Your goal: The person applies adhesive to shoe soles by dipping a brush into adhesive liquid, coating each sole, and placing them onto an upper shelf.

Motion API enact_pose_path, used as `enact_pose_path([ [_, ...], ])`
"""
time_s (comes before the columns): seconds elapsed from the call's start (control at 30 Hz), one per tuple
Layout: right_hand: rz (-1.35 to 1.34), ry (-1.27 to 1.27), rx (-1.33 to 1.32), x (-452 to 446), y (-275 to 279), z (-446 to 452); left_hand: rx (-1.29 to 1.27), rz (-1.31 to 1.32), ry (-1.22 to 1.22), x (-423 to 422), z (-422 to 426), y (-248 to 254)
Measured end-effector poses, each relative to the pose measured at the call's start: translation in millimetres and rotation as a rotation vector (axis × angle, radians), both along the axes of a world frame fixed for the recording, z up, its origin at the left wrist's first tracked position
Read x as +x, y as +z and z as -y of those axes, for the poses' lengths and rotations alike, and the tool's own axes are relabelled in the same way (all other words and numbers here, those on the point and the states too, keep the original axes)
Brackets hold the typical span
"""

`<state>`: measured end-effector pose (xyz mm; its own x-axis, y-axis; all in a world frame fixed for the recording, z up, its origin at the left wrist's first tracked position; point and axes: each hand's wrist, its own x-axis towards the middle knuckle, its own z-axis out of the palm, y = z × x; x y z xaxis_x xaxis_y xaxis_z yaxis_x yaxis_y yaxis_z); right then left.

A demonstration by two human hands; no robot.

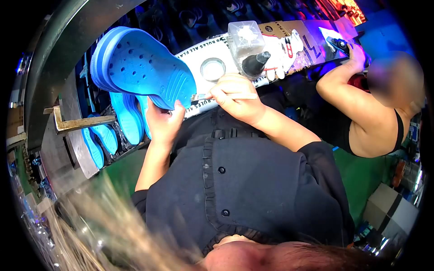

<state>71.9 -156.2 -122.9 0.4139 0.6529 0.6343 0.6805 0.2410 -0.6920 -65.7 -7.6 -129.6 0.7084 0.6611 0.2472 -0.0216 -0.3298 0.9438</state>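
A blue clog (135,61) with holes in its upper is held up by my left hand (165,119), whose thumb and fingers grip its lower right end. My right hand (237,98) is closed around a thin brush (203,96), its tip touching or very near the clog's edge by my left thumb. Just above my right hand, a small round container (212,69) with pale contents rests on the printed covering of the bench. Beside it are a dark bottle with a pointed nozzle (255,63) and a clear plastic box (246,38).
More blue shoe parts (126,118) lie at left near a wooden bracket (83,121). Red-handled snips (288,47) lie on white cloth. A co-worker (352,90) at right handles a dark shoe (339,45). A metal frame (49,54) curves past at upper left.
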Motion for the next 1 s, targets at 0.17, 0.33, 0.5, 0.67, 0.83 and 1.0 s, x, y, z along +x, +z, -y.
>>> enact_pose_path([
  [0.17, 0.055, -0.05, -0.048, 5, -4, 6, 0.125, 0.009, -0.005, 0, -4, -4],
  [0.33, 0.037, -0.03, 0.002, 7, -6, 7, 0.087, -0.01, 0.004, 2, 0, -1],
  [0.5, 0.096, -0.04, -0.037, 10, -6, 4, 0.033, 0.017, 0.005, 5, 0, 2],
  [0.67, 0.045, -0.088, 0.016, 10, -13, 4, 0.062, 0.005, -0.002, 3, -4, -4],
  [0.83, 0.092, 0.002, -0.031, 7, -7, 5, 0.066, 0.037, 0.019, 6, -2, -6],
  [1.0, 0.031, -0.023, 0.029, 9, -12, 3, 0.097, 0.061, 0.053, 6, -1, -10],
])
